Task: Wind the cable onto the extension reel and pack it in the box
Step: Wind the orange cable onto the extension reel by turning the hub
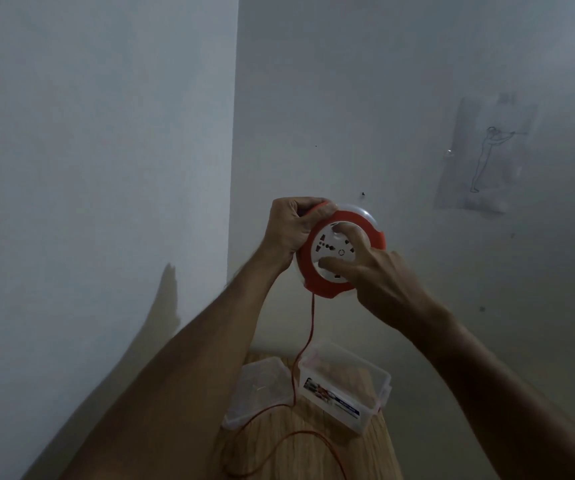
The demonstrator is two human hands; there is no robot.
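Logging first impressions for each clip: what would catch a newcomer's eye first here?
The orange-and-white reel, held up mid-frame against the pale wall, stands out first; the left hand grips its rim while the right hand has fingers on the white socket face. Next, the orange cable hangs from the reel down to the wooden table, where a clear box sits open beside its lid.

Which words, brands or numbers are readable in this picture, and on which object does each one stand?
None can be read.
Label on the clear plastic box: printed, but too blurred to read.
White socket face of the extension reel: only holes and a ring; no text visible.
Wall drawing: a figure, no words.
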